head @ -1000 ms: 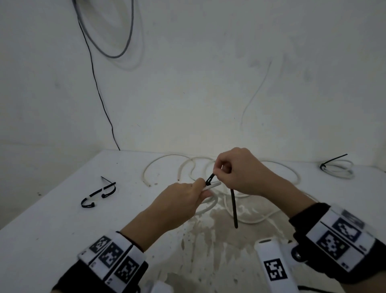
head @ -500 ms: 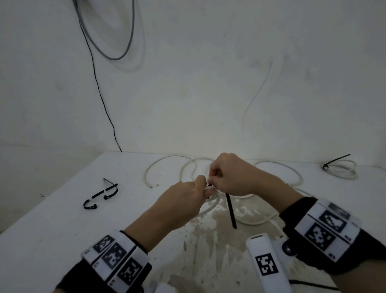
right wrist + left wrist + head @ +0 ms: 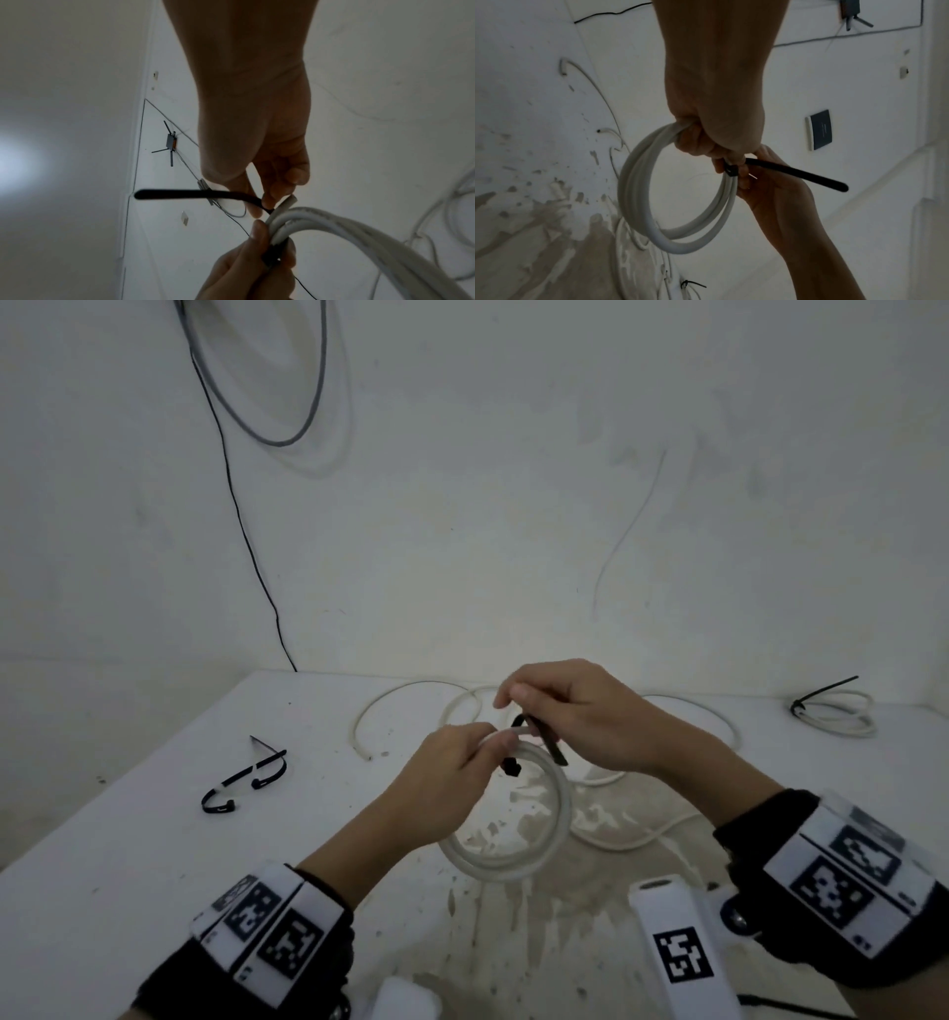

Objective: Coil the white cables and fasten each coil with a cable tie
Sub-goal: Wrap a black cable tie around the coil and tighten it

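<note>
A white cable coil hangs above the table, and my left hand grips it at the top, pinching the strands together. A black cable tie arches over the strands beside my left fingertips. Its head hangs on the near side and its tail sticks out free. My right hand pinches the tie's strap close to the coil, with the black cable tie pointing left in the right wrist view.
More loose white cable loops on the table behind my hands. A tied coil lies at the back right. Two spare black ties lie at the left. The tabletop is stained in the middle; walls stand close behind.
The coil has been lifted and now hangs as a full ring. My right hand has bent the tie over the strands; before, the strap hung straight down.
</note>
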Demonstrator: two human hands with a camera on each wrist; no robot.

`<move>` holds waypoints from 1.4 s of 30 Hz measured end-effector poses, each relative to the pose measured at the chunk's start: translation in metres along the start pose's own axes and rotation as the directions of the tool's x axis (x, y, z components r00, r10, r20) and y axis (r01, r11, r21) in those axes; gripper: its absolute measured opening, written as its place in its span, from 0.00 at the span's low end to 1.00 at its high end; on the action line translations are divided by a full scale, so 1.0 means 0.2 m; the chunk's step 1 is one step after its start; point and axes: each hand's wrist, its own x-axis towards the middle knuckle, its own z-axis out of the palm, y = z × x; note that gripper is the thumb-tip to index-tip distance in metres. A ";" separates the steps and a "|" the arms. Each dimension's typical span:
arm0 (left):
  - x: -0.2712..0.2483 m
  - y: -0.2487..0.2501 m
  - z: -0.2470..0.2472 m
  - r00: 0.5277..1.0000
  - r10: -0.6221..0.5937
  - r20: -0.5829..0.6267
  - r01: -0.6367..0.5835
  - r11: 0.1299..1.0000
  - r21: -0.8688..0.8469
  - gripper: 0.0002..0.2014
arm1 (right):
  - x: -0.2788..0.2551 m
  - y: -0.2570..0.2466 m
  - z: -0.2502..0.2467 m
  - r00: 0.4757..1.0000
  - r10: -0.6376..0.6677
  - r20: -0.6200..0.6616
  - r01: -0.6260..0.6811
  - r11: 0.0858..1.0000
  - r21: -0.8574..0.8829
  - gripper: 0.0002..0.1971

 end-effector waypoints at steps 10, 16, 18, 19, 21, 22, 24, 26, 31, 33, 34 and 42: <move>0.00 0.00 -0.07 0.969 0.204 -0.140 -0.198 0.979 0.051 0.16 | -0.08 -0.09 -0.14 0.963 -0.263 0.054 0.246 0.946 0.209 0.07; 0.00 -0.06 -0.07 0.872 0.408 -0.270 -0.357 0.908 0.220 0.19 | -0.10 -0.10 -0.07 0.990 -0.123 -0.069 0.135 0.972 0.193 0.20; 0.00 -0.06 -0.07 0.842 0.448 -0.301 -0.381 0.889 0.255 0.19 | -0.11 -0.08 -0.03 0.998 -0.034 -0.058 0.048 0.961 0.273 0.22; 0.00 -0.06 -0.07 0.832 0.457 -0.313 -0.386 0.884 0.263 0.19 | -0.12 -0.07 -0.02 1.000 -0.011 -0.015 0.015 0.955 0.296 0.21; 0.01 -0.06 -0.07 0.823 0.467 -0.324 -0.391 0.879 0.273 0.18 | -0.12 -0.05 -0.01 0.995 -0.008 0.103 -0.022 0.958 0.287 0.16; 0.01 -0.06 -0.07 0.821 0.472 -0.320 -0.392 0.875 0.284 0.18 | -0.13 -0.05 -0.01 0.988 -0.016 0.153 -0.025 0.965 0.261 0.13; 0.02 -0.07 -0.07 0.820 0.483 -0.308 -0.396 0.866 0.305 0.18 | -0.13 -0.04 -0.02 0.976 -0.035 0.215 -0.012 0.977 0.212 0.08; 0.02 -0.09 -0.07 0.826 0.478 -0.300 -0.392 0.868 0.304 0.18 | -0.13 -0.04 -0.02 0.981 -0.057 0.186 0.015 0.975 0.220 0.06; 0.02 -0.11 -0.06 0.843 0.462 -0.274 -0.382 0.874 0.299 0.18 | -0.09 -0.02 0.03 0.967 -0.180 -0.179 0.231 0.917 0.324 0.10; 0.02 -0.11 -0.06 0.847 0.459 -0.267 -0.381 0.876 0.296 0.18 | -0.08 0.00 0.07 0.937 -0.186 -0.295 0.289 0.889 0.356 0.11; 0.02 -0.10 -0.06 0.849 0.458 -0.265 -0.381 0.876 0.295 0.18 | -0.08 0.01 0.09 0.924 -0.186 -0.335 0.308 0.881 0.360 0.11; 0.02 -0.10 -0.05 0.870 0.421 -0.256 -0.360 0.898 0.253 0.19 | -0.07 0.03 0.12 0.883 -0.241 -0.403 0.369 0.887 0.278 0.08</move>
